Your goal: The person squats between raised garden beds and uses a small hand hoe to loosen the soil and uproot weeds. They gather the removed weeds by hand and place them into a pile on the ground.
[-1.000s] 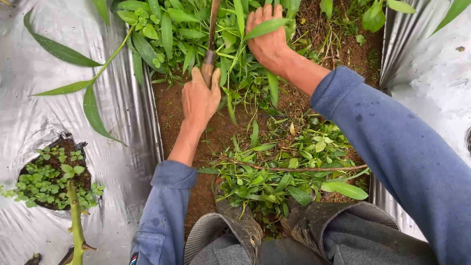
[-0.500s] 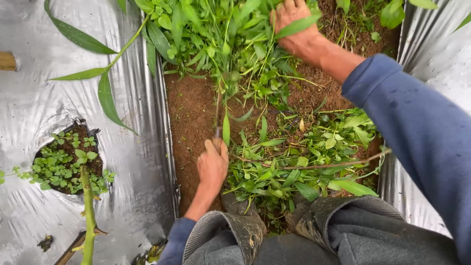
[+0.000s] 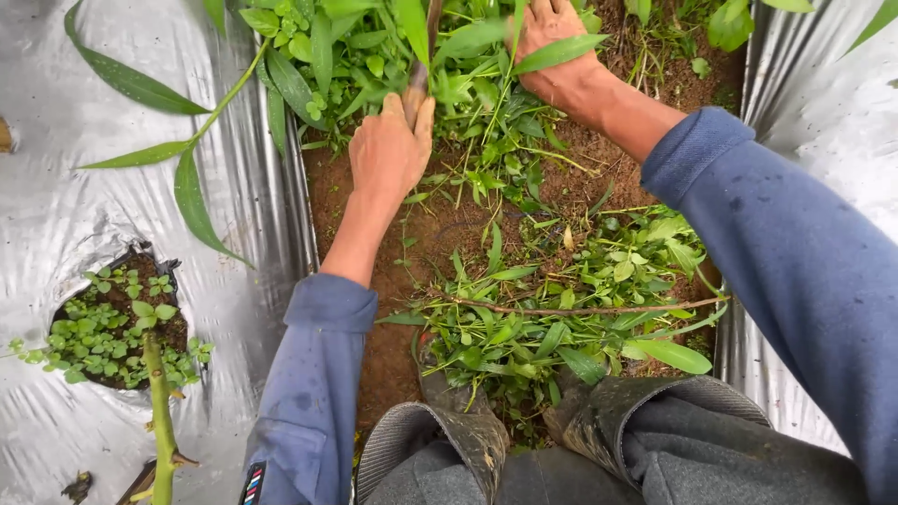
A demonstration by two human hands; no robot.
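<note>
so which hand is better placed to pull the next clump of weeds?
Probably the right hand: it is already buried in the standing weeds at the top of the soil strip. The left hand has its grip closed on a tool handle, so it isn't free.

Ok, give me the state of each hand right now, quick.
Left hand: closed around the tool handle, which runs up into the weeds.
Right hand: fingers buried in the weeds; cannot be told whether it grips them.
</note>
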